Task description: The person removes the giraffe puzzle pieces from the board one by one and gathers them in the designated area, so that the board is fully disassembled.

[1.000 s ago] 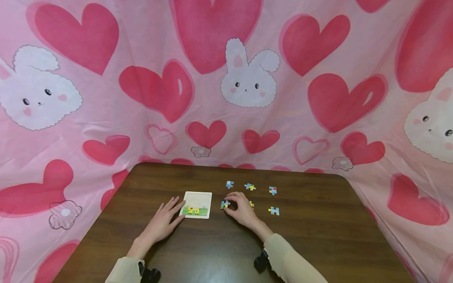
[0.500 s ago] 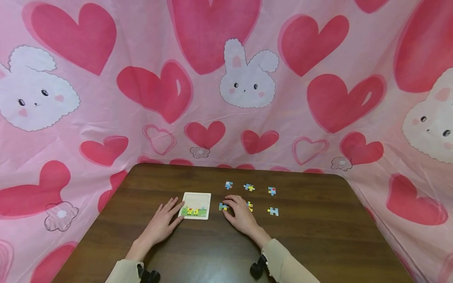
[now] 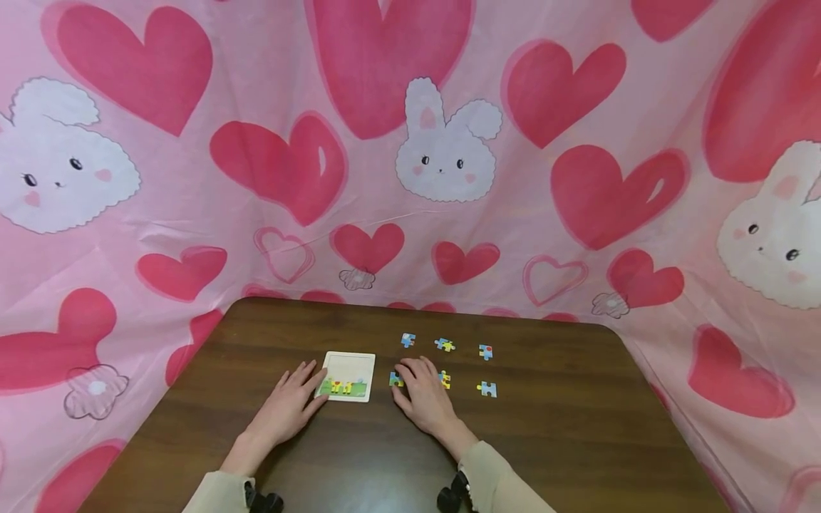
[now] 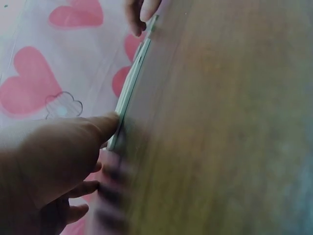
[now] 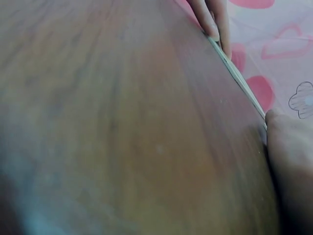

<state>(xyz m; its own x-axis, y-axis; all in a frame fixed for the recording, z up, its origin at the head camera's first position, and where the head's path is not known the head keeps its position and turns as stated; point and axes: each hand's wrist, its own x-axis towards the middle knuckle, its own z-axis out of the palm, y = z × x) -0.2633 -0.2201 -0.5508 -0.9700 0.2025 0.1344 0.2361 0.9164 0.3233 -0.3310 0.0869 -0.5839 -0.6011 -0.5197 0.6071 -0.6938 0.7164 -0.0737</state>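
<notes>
The square white puzzle board (image 3: pixel 348 360) lies flat, with a printed strip of green and yellow figures along its near side. My left hand (image 3: pixel 282 410) rests at the board's left edge; its fingers are extended, and the thumb touches near the lower left corner, as the left wrist view also shows. To the right of the board, my right hand (image 3: pixel 426 399) pinches a blue-green jigsaw piece (image 3: pixel 395 380) between thumb and index finger. Another jigsaw piece (image 3: pixel 445 380), partly hidden, lies just behind that hand. The right wrist view does not show the pinched piece clearly.
Three jigsaw pieces form a back row: a blue one (image 3: pixel 408 340), a blue-yellow one (image 3: pixel 445 345) and one with a red spot (image 3: pixel 485 352). A light blue piece (image 3: pixel 487 390) lies farther right. The brown table (image 3: pixel 564 427) ends at a pink patterned curtain (image 3: pixel 359 178).
The view has shifted slightly. My right hand and the piece at its fingertips have moved a little left, toward the board. My left hand stays at the board's edge.
</notes>
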